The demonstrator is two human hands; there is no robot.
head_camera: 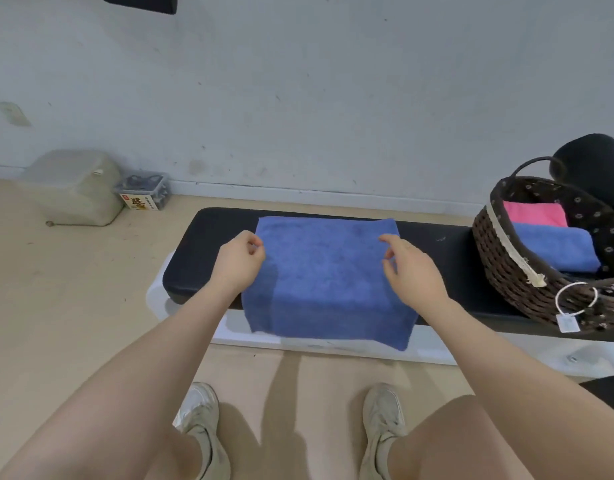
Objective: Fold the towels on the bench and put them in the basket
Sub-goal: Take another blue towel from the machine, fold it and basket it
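The blue towel (328,278) lies spread between the hands on the black surface (208,251), its near edge drooping over the front. The left hand (241,261) hovers at its left border with fingers curled, seemingly holding nothing; the right hand (411,271) hovers loosely apart over its right side (contact is hard to judge). To the right sits the basket (506,268), already holding folded towels. A lopsided grab would likely drag the overhanging cloth to the floor.

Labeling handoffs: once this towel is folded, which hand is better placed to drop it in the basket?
Probably the right hand. The basket sits at the right end of the bench, on that hand's side of the blue towel. The left hand would have to cross over.
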